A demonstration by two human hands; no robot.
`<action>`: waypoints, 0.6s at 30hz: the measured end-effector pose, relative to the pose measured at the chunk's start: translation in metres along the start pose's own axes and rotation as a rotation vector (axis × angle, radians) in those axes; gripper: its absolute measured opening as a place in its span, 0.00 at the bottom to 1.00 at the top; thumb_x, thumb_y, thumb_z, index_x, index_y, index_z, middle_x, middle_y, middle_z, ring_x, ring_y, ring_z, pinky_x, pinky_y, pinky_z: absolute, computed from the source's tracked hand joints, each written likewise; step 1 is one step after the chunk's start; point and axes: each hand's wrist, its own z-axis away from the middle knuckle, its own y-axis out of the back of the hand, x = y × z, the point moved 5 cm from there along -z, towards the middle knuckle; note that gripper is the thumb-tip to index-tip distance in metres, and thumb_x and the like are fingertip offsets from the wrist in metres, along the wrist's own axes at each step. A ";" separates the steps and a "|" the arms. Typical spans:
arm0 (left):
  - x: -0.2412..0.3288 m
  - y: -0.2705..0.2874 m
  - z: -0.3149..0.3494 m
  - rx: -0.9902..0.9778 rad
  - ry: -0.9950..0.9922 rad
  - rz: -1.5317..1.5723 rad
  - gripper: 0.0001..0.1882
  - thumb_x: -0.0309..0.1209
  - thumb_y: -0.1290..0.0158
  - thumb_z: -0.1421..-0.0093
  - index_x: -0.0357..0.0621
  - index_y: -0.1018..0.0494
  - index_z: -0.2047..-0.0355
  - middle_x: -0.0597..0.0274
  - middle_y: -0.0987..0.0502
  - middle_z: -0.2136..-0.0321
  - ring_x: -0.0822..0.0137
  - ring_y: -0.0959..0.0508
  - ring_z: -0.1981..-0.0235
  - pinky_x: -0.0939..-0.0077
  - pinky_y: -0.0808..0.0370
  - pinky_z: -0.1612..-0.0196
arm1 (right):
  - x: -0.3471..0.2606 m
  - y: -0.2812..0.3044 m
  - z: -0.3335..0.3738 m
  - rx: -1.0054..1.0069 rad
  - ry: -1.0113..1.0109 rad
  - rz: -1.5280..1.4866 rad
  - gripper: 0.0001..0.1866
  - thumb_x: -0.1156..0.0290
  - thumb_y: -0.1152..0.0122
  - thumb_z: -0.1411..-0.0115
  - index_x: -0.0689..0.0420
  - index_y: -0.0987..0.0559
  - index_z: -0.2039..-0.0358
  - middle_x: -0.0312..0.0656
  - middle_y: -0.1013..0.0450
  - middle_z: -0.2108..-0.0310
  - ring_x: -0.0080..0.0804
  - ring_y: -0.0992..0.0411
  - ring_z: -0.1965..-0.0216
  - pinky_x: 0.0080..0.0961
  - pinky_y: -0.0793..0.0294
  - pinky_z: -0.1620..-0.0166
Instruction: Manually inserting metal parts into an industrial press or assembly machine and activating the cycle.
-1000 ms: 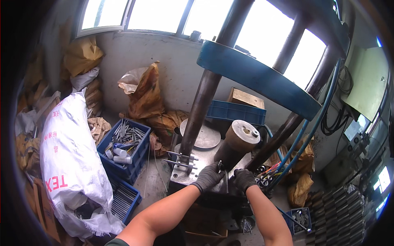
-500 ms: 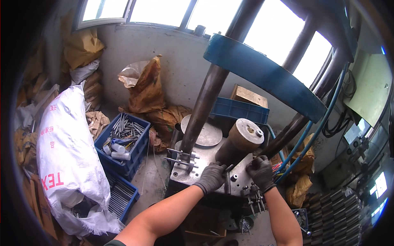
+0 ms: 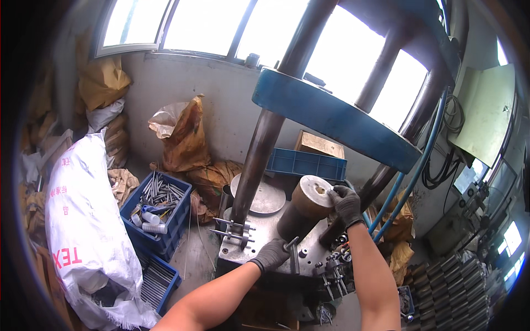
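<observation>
A thick dark metal cylinder [image 3: 301,215] with a pale flat top stands tilted in view on the press's metal plate [image 3: 237,255]. At the right edge of its top, my gloved right hand [image 3: 346,205] is closed, fingertips pinched at a small metal ring [image 3: 330,193], which they mostly cover. Low at the cylinder's foot, my gloved left hand [image 3: 271,255] is closed around one end of a T-shaped metal bar [image 3: 295,259]; its fingertips are partly hidden. A small round metal piece [image 3: 303,252] sits on the plate beside the bar.
Steel columns [image 3: 259,160] and a blue press beam [image 3: 331,116] rise around the plate. Clusters of bolts [image 3: 334,270] stand at its right front edge. Blue crates [image 3: 176,220] with metal rods and a white sack [image 3: 91,215] lie left. Blue hoses [image 3: 428,149] hang right.
My right hand has risen from the plate beside the cylinder to the ring on its top. My left hand stays at the T-shaped bar. The whole view has shifted slightly.
</observation>
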 end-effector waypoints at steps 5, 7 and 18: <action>0.003 0.003 0.003 -0.054 0.032 0.041 0.20 0.41 0.39 0.42 0.37 0.20 0.57 0.40 0.18 0.63 0.43 0.17 0.58 0.55 0.22 0.51 | -0.005 -0.001 0.002 0.015 0.139 0.192 0.15 0.61 0.31 0.40 0.57 0.12 0.58 0.50 0.16 0.61 0.46 0.17 0.58 0.37 0.20 0.49; 0.006 0.006 0.006 -0.093 0.021 0.070 0.21 0.39 0.38 0.43 0.37 0.21 0.55 0.40 0.18 0.62 0.45 0.17 0.57 0.56 0.22 0.50 | -0.013 0.000 0.005 0.055 0.202 0.257 0.15 0.60 0.32 0.40 0.56 0.12 0.58 0.51 0.17 0.60 0.50 0.20 0.56 0.42 0.22 0.47; -0.011 -0.006 0.011 -0.112 -0.047 0.093 0.24 0.32 0.37 0.41 0.38 0.27 0.46 0.51 0.19 0.63 0.59 0.18 0.61 0.65 0.22 0.54 | -0.036 0.058 0.138 -0.083 0.124 -0.121 0.10 0.69 0.29 0.43 0.60 0.20 0.68 0.51 0.22 0.65 0.50 0.22 0.64 0.44 0.21 0.57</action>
